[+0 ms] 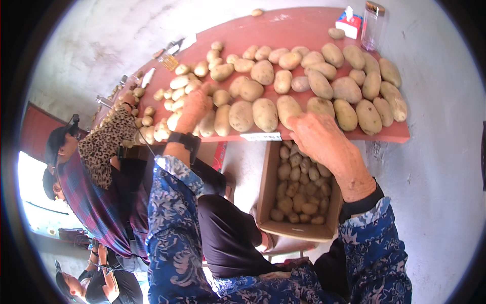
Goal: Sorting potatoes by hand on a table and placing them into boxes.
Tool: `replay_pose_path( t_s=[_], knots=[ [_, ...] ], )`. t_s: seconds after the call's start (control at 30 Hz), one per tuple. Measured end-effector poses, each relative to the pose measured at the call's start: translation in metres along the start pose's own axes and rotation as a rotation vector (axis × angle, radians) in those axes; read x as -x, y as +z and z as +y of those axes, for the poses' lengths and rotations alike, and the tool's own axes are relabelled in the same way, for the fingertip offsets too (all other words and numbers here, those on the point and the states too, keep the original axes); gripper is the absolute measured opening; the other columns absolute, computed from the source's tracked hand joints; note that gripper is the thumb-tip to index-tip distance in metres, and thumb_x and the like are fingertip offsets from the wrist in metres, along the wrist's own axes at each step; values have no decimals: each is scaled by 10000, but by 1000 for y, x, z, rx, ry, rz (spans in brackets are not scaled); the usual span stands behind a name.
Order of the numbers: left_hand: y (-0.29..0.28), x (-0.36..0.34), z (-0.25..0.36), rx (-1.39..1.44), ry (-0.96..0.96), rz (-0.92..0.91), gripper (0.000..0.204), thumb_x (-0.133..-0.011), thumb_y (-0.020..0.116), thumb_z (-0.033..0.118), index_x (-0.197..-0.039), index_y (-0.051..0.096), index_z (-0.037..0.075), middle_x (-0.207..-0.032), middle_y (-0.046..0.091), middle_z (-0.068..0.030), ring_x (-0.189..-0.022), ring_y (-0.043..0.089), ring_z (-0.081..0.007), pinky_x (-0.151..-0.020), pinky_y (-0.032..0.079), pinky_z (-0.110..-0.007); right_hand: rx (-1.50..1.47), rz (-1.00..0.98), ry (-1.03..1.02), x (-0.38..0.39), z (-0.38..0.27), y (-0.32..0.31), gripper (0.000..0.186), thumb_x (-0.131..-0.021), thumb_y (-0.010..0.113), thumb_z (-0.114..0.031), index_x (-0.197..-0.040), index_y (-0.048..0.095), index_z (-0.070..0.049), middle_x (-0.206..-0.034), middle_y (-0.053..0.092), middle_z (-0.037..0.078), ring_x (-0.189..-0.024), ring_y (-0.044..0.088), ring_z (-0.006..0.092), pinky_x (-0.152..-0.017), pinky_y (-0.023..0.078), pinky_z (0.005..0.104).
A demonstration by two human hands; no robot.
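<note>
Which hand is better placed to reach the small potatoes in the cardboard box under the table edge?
Probably the right hand: it rests at the table's near edge directly above the cardboard box. The left hand lies farther over, on the potatoes atop the table.

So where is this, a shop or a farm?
Probably a farm yard or sorting spot, not a shop. Loose potatoes are spread over a red table, a cardboard box below holds small ones, and the floor is bare concrete.
</note>
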State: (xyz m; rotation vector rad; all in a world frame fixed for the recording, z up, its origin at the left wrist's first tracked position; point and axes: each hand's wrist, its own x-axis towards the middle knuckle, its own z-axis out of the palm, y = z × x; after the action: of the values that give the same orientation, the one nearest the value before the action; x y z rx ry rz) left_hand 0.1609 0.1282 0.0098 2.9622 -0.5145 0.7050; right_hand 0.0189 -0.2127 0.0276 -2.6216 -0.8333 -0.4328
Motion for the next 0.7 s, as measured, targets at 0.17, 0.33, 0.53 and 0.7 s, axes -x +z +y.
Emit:
replay_pose_path(
  t_s=[0.17,0.33,0.53,0.7],
  knots=[
    [-6,8,23,-73,-127,229,463,-778,663,203,-1213,546,92,-1210,523,-244,-1065,539,-416,-900,462,-462,-9,110,-100,2,5,5,125,-785,635,-100,-733,606,10,-688,616,210,-695,629,373,-613,501,447],
    [-46,48,107,176,75,487,309,-839,616,111,-1145,600,69,-1167,570,-167,-1072,556,-346,-910,456,-409,59,76,-67,2,3,8,62,-749,629,-56,-723,628,0,-721,628,186,-709,641,340,-622,502,430],
    [-37,112,203,595,302,276,284,-705,556,-81,-946,620,57,-782,604,-82,-689,618,-238,-625,515,-329,100,150,-95,2,-1,8,59,-700,646,-33,-750,674,-17,-794,645,156,-768,667,296,-652,515,402],
    [-10,120,233,590,313,-126,206,-734,584,-7,-915,616,85,-761,578,-101,-672,609,-316,-585,509,-372,178,52,-52,-1,0,7,99,-685,653,-45,-772,683,-10,-790,656,148,-772,672,285,-666,520,396]
  ],
)
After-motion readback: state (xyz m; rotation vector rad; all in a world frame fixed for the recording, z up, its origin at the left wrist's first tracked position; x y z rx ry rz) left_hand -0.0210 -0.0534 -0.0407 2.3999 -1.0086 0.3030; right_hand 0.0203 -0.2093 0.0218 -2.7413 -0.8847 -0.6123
